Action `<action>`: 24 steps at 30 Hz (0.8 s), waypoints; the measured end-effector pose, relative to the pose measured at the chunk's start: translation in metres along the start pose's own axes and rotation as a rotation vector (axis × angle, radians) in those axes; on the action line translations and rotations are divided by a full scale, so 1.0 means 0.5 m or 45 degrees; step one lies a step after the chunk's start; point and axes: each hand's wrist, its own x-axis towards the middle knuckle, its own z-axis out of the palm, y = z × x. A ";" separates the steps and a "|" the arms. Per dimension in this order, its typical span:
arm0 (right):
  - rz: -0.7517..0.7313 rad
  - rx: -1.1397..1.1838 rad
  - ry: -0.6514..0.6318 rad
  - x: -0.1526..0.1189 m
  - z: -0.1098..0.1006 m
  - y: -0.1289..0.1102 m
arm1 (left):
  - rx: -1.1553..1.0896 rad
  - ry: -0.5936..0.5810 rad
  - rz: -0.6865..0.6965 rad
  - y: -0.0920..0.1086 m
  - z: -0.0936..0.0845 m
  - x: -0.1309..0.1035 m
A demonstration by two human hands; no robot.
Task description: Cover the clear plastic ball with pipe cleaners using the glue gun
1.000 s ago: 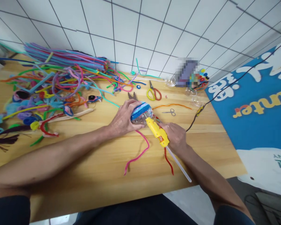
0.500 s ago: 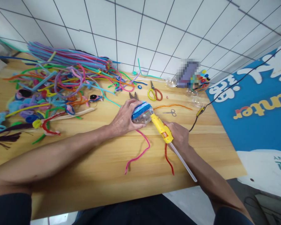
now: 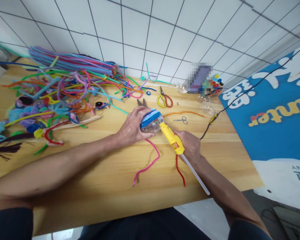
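Observation:
My left hand (image 3: 132, 126) is closed around a clear plastic ball (image 3: 151, 127) whose upper side is covered with blue fuzzy strips (image 3: 151, 117). My right hand (image 3: 190, 144) grips a yellow hot glue gun (image 3: 172, 137); its nozzle meets the right edge of the blue strips, though I cannot tell whether it touches. A translucent glue stick (image 3: 196, 175) sticks out of the gun's back end. Below the ball lies a pink pipe cleaner (image 3: 153, 160), and a red pipe cleaner (image 3: 181, 173) runs out from under the gun. Pliers (image 3: 141, 102) lie just behind my left hand.
Scissors with yellow and red handles (image 3: 165, 101) and small metal scissors (image 3: 183, 120) lie behind the gun. Loose pipe cleaners (image 3: 62, 88) heap up at the left. Clear plastic balls (image 3: 182, 87) stand by the wall. The gun's black cord (image 3: 221, 111) crosses a blue board (image 3: 267, 126).
The glue gun's nozzle has shifted very slightly left and up along the edge of the blue strips. Both hands keep their grip; the whole view has drifted a little.

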 end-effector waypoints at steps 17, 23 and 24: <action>0.013 -0.047 -0.019 -0.017 0.014 0.017 | 0.011 -0.009 -0.015 -0.002 0.000 0.000; 0.022 -0.036 -0.033 -0.011 0.015 0.005 | -0.024 0.014 -0.004 -0.003 0.000 0.002; 0.031 -0.042 -0.036 -0.011 0.015 0.006 | -0.023 0.019 -0.004 -0.003 0.000 0.002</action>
